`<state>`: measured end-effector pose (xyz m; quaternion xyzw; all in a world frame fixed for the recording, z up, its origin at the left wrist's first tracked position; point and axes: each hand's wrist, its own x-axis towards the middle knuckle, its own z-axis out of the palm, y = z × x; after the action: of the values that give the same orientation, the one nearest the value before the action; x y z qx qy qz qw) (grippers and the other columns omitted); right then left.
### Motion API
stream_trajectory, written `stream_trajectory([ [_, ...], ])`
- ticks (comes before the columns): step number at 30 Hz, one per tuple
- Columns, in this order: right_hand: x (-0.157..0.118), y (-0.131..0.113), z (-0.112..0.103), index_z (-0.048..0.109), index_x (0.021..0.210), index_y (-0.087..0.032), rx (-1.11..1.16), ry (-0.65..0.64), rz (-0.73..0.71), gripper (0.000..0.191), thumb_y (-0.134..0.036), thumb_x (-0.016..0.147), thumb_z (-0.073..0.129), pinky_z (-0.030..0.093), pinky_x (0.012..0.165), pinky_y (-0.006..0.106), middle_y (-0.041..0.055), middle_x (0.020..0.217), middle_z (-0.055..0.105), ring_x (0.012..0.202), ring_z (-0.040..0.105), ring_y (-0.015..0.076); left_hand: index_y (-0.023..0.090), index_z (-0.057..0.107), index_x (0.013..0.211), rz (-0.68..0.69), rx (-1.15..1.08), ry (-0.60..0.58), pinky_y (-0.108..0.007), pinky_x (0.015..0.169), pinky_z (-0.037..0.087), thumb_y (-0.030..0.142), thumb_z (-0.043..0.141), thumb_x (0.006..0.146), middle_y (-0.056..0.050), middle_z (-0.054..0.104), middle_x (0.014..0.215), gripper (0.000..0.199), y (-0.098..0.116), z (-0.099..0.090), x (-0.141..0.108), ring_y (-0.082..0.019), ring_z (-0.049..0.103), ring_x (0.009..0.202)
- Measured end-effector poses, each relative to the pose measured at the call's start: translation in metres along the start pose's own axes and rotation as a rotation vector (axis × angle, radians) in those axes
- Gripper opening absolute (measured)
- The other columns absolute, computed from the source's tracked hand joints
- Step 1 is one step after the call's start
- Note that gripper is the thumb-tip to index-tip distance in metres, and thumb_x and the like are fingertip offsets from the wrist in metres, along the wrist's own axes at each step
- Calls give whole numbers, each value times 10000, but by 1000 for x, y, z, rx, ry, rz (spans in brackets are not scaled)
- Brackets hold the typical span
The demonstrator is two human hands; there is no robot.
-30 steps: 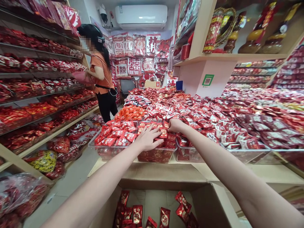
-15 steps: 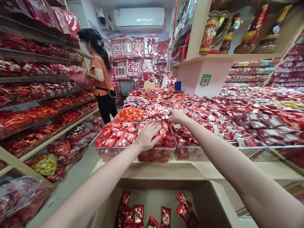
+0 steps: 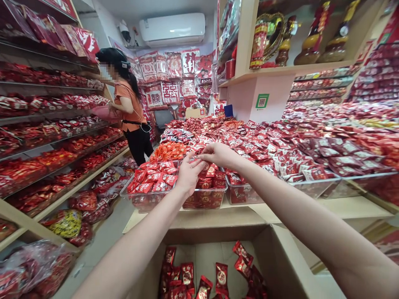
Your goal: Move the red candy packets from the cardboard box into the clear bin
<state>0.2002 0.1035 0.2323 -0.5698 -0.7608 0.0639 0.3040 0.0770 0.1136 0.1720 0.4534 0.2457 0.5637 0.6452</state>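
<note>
And here we are, both hands in my head view, coming together over the middle bin [image 3: 222, 190], the clear plastic one at the front edge of the bench [image 3: 243, 214]. The left hand [image 3: 187, 176] is partly open, fingers loosely extended toward its partner. The right hand [image 3: 220, 154] comes in from the other side, fingers bent, thumb and fingertips drawn close together, right beside the left fingertips. Is there anything in that pinch? I can't tell from here, and I can't tell whether the left has hold of anything either; the fingers cover the spot. Just below them, the red packets [image 3: 209, 183] fill the middle bin, some standing in rows behind its front wall. On one side sits the left bin [image 3: 156, 204], heaped with brighter red packets; on the other, the right bin [image 3: 246, 200], partly behind my right forearm. Down low, in front of the bench, an open cardboard box [image 3: 280, 251] holds a scatter of shiny red sweets [image 3: 221, 277], gathered mostly toward its two sides. Off to the left, a person in an orange top [image 3: 132, 101] stands facing the packed shelves [image 3: 46, 151], a pink basin [image 3: 104, 112] held in front of them.
</note>
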Motion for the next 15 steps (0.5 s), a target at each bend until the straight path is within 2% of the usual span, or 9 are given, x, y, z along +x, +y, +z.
stream_trajectory([
  [4,-10,12,3,630,635,-119,154,10,-35,210,-300,708,552,335,476,200,-13,494,544,472,450,77,148,508,958,-104,-98,40,-192,600,453,86,630,630,27,606,631,355,0,11,-7,-72,574,566],
  [6,-11,15,7,621,673,-116,276,69,-14,193,-290,711,548,351,470,199,-17,503,539,468,459,76,138,518,937,-88,-115,83,-194,604,454,63,578,666,23,600,632,288,-1,19,-6,-69,568,558],
  [9,-8,22,10,592,732,-113,460,126,75,141,-241,718,536,390,468,201,-8,554,559,472,491,78,144,485,1000,-31,-54,110,-216,610,463,64,510,714,24,592,620,298,0,27,1,-73,564,539],
  [11,-3,32,7,583,735,-115,475,124,107,111,-214,716,535,408,473,206,0,570,569,478,503,82,160,445,1062,7,69,80,-241,629,474,90,482,740,12,608,656,331,0,26,10,-89,583,569],
  [15,12,62,-1,597,753,-126,182,142,126,128,-222,731,517,420,527,217,19,622,607,530,528,95,140,459,1065,145,631,-44,-272,711,479,120,385,787,-82,624,932,289,-3,9,30,-126,612,784],
])
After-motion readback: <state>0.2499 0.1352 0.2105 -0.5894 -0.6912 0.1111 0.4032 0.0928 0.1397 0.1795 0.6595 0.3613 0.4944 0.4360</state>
